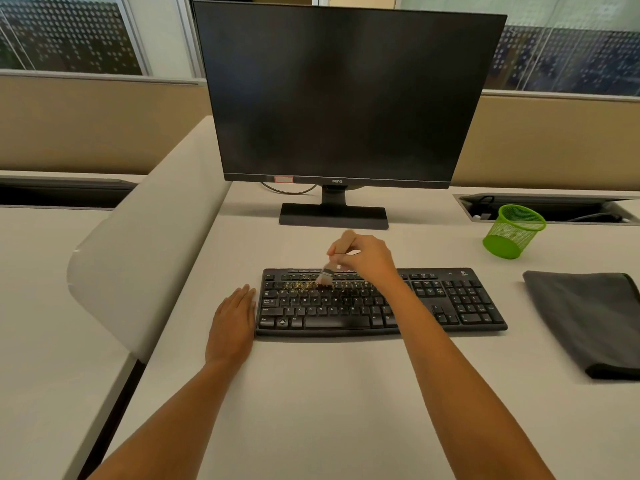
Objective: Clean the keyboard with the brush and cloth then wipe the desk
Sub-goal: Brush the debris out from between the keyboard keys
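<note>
right hand (367, 256) grips brush (330, 265); left hand (232, 323) flat

The brush (326, 276) is blurred; the right edge crops the cloth (585, 320).

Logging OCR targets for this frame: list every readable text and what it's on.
"BenQ": lower bezel of the monitor.
"Caps Lock", plus letter legends like "A S D F G": keyboard keys.
Red-edged sticker on the bezel: blurred, unreadable.
Logo at the keyboard's top right: too small to read.
</note>
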Motion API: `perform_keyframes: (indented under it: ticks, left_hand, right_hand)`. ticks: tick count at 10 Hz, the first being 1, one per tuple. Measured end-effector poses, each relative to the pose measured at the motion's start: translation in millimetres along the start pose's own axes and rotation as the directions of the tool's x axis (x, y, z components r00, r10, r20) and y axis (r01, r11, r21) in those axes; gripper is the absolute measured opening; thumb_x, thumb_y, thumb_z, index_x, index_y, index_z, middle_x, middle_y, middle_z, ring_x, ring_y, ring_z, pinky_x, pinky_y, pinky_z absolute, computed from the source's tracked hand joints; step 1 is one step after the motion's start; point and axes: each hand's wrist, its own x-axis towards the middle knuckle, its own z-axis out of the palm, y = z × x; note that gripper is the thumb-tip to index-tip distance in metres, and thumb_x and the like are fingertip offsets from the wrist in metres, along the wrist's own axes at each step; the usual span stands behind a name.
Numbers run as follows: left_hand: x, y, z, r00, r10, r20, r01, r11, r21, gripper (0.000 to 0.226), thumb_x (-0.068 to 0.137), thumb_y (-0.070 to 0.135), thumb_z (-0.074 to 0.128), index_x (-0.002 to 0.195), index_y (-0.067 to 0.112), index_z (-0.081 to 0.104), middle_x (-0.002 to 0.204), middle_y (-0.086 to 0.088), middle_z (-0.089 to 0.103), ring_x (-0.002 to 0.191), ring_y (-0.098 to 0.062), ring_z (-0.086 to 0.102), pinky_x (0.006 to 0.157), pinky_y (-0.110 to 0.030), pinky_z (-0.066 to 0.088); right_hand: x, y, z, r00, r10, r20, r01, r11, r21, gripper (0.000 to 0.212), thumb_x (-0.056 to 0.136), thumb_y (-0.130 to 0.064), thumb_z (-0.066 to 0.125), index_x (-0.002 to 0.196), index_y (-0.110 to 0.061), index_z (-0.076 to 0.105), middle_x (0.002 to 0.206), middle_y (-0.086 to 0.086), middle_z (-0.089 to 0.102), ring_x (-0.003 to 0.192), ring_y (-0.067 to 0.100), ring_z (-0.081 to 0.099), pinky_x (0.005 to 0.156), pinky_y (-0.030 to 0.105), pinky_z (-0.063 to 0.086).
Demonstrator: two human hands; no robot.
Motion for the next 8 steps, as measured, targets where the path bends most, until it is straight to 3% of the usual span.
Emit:
perform_keyframes:
  ticks: [1, 2, 4, 6, 7, 8]
  left_hand:
    - [-1, 1, 0, 1.000, 0.001, 0.000, -0.001, 1.000, 0.003, 0.041, 0.101, 0.023, 0.033, 0.139, 0.013, 0.044, 0.146, -0.004, 0.039, 0.137, -0.018, 0.030, 0.114, -0.030, 0.017]
    - [-1, 2, 0, 1.000, -0.004, -0.001, 0.004, 1.000, 0.000, 0.041, 0.102, 0.025, 0.032, 0.140, 0.014, 0.043, 0.147, -0.003, 0.039, 0.137, -0.017, 0.030, 0.113, -0.028, 0.016]
    - [-1, 1, 1, 1.000, -0.002, 0.004, 0.002, 1.000, 0.016, 0.041, 0.102, 0.025, 0.031, 0.140, 0.014, 0.043, 0.147, -0.003, 0.039, 0.137, -0.018, 0.030, 0.114, -0.029, 0.017]
    - [-1, 1, 0, 1.000, -0.006, 0.002, 0.006, 1.000, 0.016, 0.041, 0.102, 0.025, 0.031, 0.139, 0.014, 0.043, 0.147, -0.003, 0.039, 0.137, -0.017, 0.030, 0.114, -0.029, 0.016]
    - [0, 0, 1, 1.000, -0.009, 0.002, 0.009, 1.000, 0.010, 0.041, 0.102, 0.025, 0.031, 0.139, 0.014, 0.043, 0.147, -0.003, 0.039, 0.137, -0.017, 0.030, 0.114, -0.029, 0.016]
    - [-1, 0, 2, 1.000, -0.005, 0.000, 0.005, 1.000, 0.017, 0.041, 0.102, 0.025, 0.031, 0.139, 0.014, 0.043, 0.147, -0.003, 0.039, 0.137, -0.017, 0.030, 0.114, -0.029, 0.016]
  right_hand:
    - [-1, 8, -21, 0.983, 0.032, -0.179, -0.047, 0.996, -0.077, 0.010, 0.083, -0.016, 0.070, 0.093, -0.018, 0.073, 0.092, -0.003, 0.069, 0.085, 0.012, 0.064, 0.081, 0.027, 0.052]
    - [-8, 13, -23, 0.950, 0.038, -0.311, -0.104, 0.975, -0.196, 0.007, 0.086, -0.016, 0.067, 0.090, -0.014, 0.072, 0.091, 0.000, 0.070, 0.080, 0.009, 0.059, 0.066, 0.014, 0.040]
    - [-14, 8, -13, 0.977, 0.092, -0.192, -0.176, 0.858, -0.482, 0.019, 0.088, -0.008, 0.054, 0.096, -0.008, 0.072, 0.099, 0.005, 0.070, 0.094, 0.020, 0.064, 0.073, 0.025, 0.049]
    - [-15, 4, -13, 0.948, 0.111, -0.300, -0.217, 0.911, -0.350, 0.015, 0.086, -0.003, 0.058, 0.092, -0.008, 0.071, 0.096, 0.005, 0.070, 0.093, 0.021, 0.065, 0.069, 0.023, 0.046]
    - [-15, 4, -8, 0.971, 0.167, -0.168, -0.227, 0.860, -0.458, 0.018, 0.086, -0.003, 0.055, 0.094, -0.007, 0.071, 0.095, 0.007, 0.070, 0.092, 0.022, 0.064, 0.057, 0.020, 0.044]
    - [-9, -3, -16, 0.963, 0.196, -0.183, -0.257, 0.868, -0.424, 0.019, 0.087, -0.006, 0.055, 0.097, -0.007, 0.071, 0.093, 0.007, 0.068, 0.089, 0.021, 0.064, 0.051, 0.018, 0.040]
